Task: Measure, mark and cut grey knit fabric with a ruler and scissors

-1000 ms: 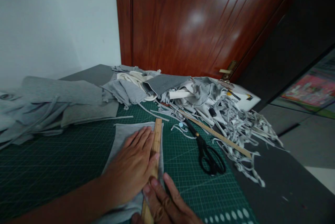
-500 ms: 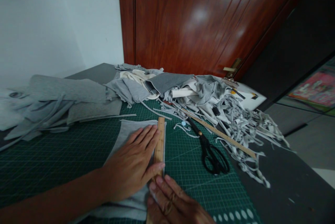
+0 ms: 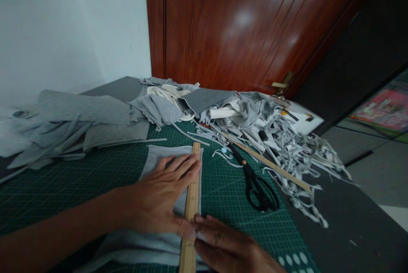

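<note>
A wooden ruler point(image 3: 192, 194) lies lengthwise over a piece of light grey fabric point(image 3: 159, 153), near the fabric's right edge. My left hand point(image 3: 162, 198) presses down with its fingers spread, the fingertips on the ruler and the palm over the fabric. Its thumb reaches the ruler lower down. At the ruler's right edge, close to that thumb, rests my right hand point(image 3: 225, 243), fingers extended and touching the ruler's side; part of it is in shadow. Black-handled scissors point(image 3: 255, 186) lie to the right of the fabric.
A green gridded cutting mat point(image 3: 223, 198) covers much of the grey table point(image 3: 338, 222). Grey cloth pieces point(image 3: 83, 109) are stacked at the left. Scraps and strips point(image 3: 280, 137) heap up at the back right, with a second wooden ruler point(image 3: 270, 164) beside them. Behind is a brown door point(image 3: 216, 26).
My right hand has shifted off the ruler's top to its right side. My left thumb has slid down along the ruler, and the left fingertips moved slightly right.
</note>
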A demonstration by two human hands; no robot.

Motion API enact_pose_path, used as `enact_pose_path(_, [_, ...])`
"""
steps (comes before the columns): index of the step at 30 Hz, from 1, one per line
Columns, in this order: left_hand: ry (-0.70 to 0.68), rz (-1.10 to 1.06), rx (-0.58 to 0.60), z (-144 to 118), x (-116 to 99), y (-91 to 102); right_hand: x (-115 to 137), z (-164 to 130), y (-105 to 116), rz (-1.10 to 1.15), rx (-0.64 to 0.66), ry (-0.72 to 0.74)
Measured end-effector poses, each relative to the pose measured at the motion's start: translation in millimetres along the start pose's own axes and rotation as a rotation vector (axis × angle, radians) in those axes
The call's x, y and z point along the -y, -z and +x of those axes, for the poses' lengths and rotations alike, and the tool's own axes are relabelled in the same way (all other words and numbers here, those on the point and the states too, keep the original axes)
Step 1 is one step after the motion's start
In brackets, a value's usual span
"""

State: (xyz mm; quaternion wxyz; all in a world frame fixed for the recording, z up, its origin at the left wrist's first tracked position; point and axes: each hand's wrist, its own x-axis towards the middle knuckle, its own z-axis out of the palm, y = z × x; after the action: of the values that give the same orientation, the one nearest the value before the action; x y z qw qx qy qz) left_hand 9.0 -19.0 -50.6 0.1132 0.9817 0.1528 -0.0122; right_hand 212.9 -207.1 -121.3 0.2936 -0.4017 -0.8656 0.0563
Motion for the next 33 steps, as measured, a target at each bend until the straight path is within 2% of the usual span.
enact_pose_path(3, [0.026,-0.028,0.067,0,1,6.5,3,8,2,0.064,-0.022,-0.037])
enact_pose_path(6, [0.026,-0.043,0.053,0,-1,7.5,10,19,13,0.088,-0.119,-0.127])
enact_pose_path(10, [0.033,-0.058,0.052,2,-3,8.1,9,20,20,-0.006,-0.184,-0.14])
enact_pose_path(14, [0.043,-0.052,0.027,3,-3,5.5,2,15,24,0.032,-0.124,-0.151])
enact_pose_path(17, [0.037,-0.055,-0.023,2,0,1.0,2,16,26,0.082,-0.046,-0.208])
enact_pose_path(20, [0.046,-0.055,-0.025,2,1,-1.1,3,18,28,0.114,-0.009,-0.25])
enact_pose_path(28, [0.069,-0.037,0.015,3,-5,2.8,-1,14,25,0.164,-0.032,-0.235])
enact_pose_path(33, [0.049,-0.037,-0.025,2,-3,0.2,-4,12,23,0.152,-0.039,-0.236])
